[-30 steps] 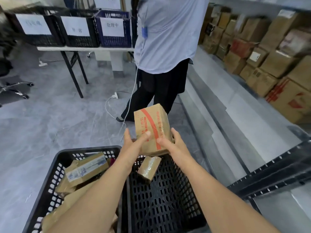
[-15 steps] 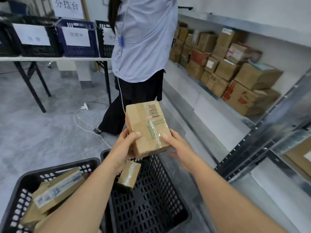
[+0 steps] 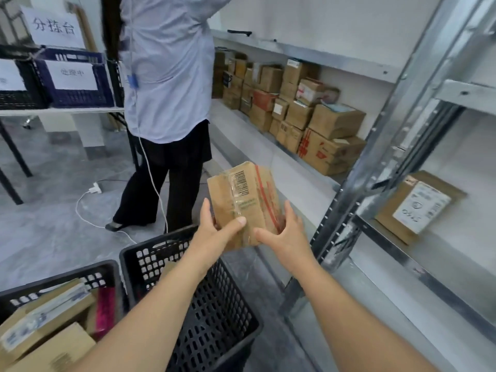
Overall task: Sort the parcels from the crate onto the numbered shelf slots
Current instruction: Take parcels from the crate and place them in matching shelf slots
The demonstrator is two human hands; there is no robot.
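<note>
taped parcel (image 3: 243, 202), long axis upright
clasped between left hand (image 3: 212, 234) and right hand (image 3: 288, 237); shelf (image 3: 456, 253) rightward, closest to the right.

This is a parcel sorting storeroom. Galvanised steel shelving (image 3: 381, 146) along the right wall carries stacked cardboard cartons (image 3: 335, 122). A sign reading 分拣台 (image 3: 53, 28) stands above labelled plastic crates (image 3: 75, 96) on a table (image 3: 61, 111), and a black floor crate (image 3: 88, 273) holds taped parcels (image 3: 45, 326).

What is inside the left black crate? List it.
The left crate holds several cardboard parcels and a pink packet. Anything beneath them is covered; the frame cuts off the rest.
</note>
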